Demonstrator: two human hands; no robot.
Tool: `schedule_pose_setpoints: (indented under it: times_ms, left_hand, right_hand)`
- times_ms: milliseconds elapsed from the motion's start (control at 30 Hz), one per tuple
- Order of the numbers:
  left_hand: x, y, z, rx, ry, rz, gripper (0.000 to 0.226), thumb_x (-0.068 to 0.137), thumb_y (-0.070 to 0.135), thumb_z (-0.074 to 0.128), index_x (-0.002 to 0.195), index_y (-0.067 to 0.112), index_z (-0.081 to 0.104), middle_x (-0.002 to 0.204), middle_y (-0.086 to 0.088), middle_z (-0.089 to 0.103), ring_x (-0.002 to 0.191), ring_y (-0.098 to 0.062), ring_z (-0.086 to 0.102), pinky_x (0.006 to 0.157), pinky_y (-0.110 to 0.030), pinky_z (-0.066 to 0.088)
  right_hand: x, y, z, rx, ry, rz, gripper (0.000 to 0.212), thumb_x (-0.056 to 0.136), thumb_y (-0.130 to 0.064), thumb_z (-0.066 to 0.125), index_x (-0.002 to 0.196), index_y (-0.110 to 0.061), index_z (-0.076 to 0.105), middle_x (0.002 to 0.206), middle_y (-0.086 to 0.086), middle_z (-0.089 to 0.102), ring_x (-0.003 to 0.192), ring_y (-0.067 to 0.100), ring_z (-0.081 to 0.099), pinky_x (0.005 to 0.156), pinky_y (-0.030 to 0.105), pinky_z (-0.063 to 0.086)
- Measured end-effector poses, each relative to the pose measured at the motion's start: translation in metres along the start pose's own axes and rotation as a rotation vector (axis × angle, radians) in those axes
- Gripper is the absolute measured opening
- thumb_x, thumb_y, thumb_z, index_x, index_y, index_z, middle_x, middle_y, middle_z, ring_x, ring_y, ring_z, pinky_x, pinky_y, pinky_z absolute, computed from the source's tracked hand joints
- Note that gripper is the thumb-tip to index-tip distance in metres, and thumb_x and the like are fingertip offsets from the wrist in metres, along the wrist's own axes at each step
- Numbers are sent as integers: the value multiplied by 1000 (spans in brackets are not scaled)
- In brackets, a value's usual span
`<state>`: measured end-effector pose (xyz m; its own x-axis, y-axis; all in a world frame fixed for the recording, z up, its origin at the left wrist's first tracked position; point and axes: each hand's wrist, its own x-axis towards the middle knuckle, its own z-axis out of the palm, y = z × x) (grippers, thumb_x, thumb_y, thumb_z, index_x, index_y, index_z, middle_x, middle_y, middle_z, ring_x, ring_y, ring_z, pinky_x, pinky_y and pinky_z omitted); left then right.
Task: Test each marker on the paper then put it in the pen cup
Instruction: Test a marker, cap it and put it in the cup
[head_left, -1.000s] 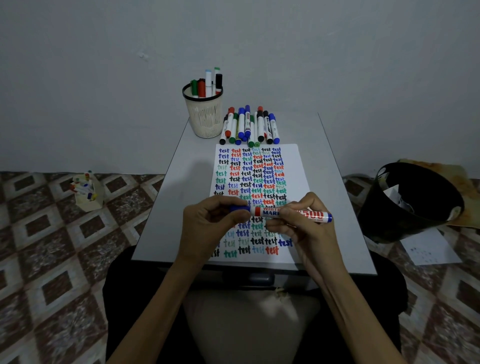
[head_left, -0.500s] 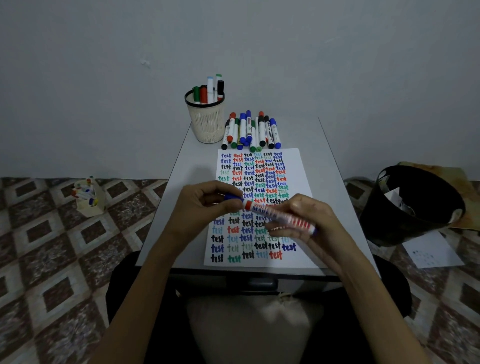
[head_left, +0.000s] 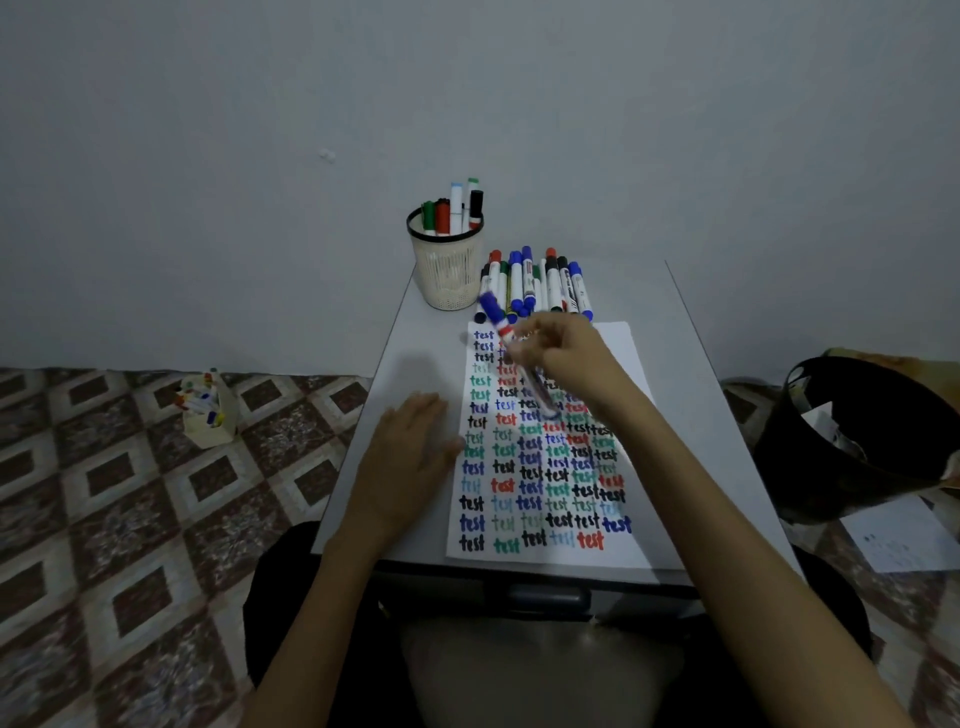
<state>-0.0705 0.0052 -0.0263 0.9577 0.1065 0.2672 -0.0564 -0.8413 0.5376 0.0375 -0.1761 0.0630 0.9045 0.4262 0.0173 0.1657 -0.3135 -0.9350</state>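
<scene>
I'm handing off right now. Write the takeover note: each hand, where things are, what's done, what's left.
Right hand: holds a capped blue marker above the top of the paper, blue cap pointing toward the pen cup.
Left hand: empty, flat on the table at the paper's left edge.
Done: paper is nearly filled with "test" words; several markers stand in the cup.
Left: drop the held marker in the cup, then test and store the pile of markers lying right of the cup.
</scene>
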Motion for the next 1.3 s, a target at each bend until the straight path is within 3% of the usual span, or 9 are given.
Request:
schedule_pose_setpoints:
  times_ms: [100,300,500,667,767,933,1100,1200,1300]
  left_hand:
    - [-1,-4,7,127,-33,31,73,87,61,20,142,16,39,151,1,33,139,-11,24,116,-27,5]
    - [0,-3,7,83,-2,34,68,89,57,22,140,18,42,149,4,35,139,-9,26,117,-28,8]
    - [0,-2,8,82,37,16,65,89,57,23,139,20,44,148,7,37,138,-6,24,114,-23,6]
    - [2,-2,8,66,47,8,65,89,57,25,138,21,45,147,8,38,137,-5,26,115,-24,9]
    - [3,-2,8,60,56,7,63,89,56,27,137,21,47,146,8,40,137,-7,28,116,-26,11]
    - [3,-2,8,45,59,6,63,89,56,28,137,20,48,145,8,41,136,-7,29,116,-25,12]
    - [2,-4,7,36,57,5,63,88,57,28,136,21,48,145,8,41,135,-7,30,114,-23,12]
    - [2,-3,7,20,54,-1,65,87,58,27,136,21,48,145,9,41,136,-7,29,113,-23,12]
    - [3,-3,7,13,49,-6,67,86,59,27,136,20,49,145,9,41,136,-8,29,114,-24,13]
  right_hand:
    - [38,-13,6,5,201,-141,5,89,-14,65,88,-14,60,90,7,64,82,26,67,75,38,59]
    - [114,-52,9,147,567,-343,7,84,-13,68,89,-10,65,73,3,67,67,22,70,64,43,60]
    - [163,-71,20,26,699,-434,11,85,-15,66,93,-7,66,73,-4,64,64,9,61,68,33,57]
    - [182,-45,33,-459,645,-229,19,88,-28,62,98,-13,68,95,1,70,85,16,62,75,32,51]
    - [186,-39,37,-552,645,-186,16,86,-24,62,93,-12,69,95,4,69,94,23,59,82,37,48]
    - [188,-36,41,-484,615,-155,24,83,-28,71,97,-9,69,109,9,57,102,23,52,84,36,47]
    - [175,-15,18,-95,621,-203,31,91,-35,60,112,-12,63,113,6,57,95,13,56,80,26,50]
    - [164,23,-11,-178,706,-41,25,91,-17,55,115,-13,61,115,8,60,96,19,61,83,36,54]
    - [149,58,-37,-404,696,184,30,89,-17,56,118,-13,59,122,12,58,109,29,56,92,41,48]
